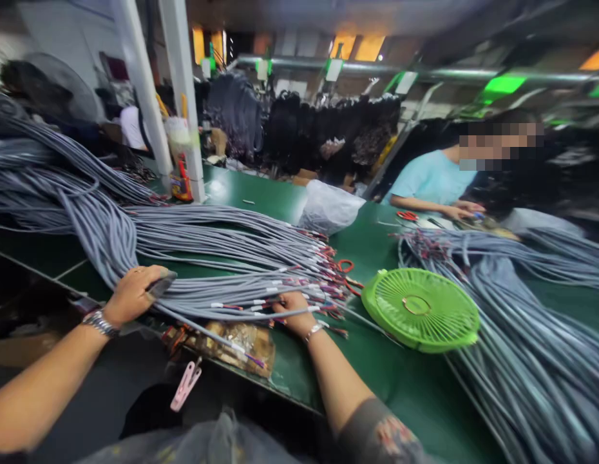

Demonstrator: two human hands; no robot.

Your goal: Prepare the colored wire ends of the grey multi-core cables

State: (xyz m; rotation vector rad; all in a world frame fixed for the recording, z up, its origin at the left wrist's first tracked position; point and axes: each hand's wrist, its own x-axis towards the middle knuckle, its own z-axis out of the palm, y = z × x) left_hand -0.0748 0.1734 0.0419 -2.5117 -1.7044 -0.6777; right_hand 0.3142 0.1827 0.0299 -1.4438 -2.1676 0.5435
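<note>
A thick bundle of grey cables (198, 251) lies across the green table (406, 386), its stripped coloured wire ends (323, 283) pointing right. My left hand (135, 293), with a wristwatch, is closed around the bundle at its left bend. My right hand (294, 312), wearing a thin bracelet, rests on the cable ends with fingers curled over a few of them.
A green fan (420, 309) lies flat right of my right hand. Orange scissors (348, 274) lie by the wire ends. More grey cables (522, 335) fill the right side. A person in a light blue shirt (432, 180) works opposite. A pink clip (186, 383) hangs at the table edge.
</note>
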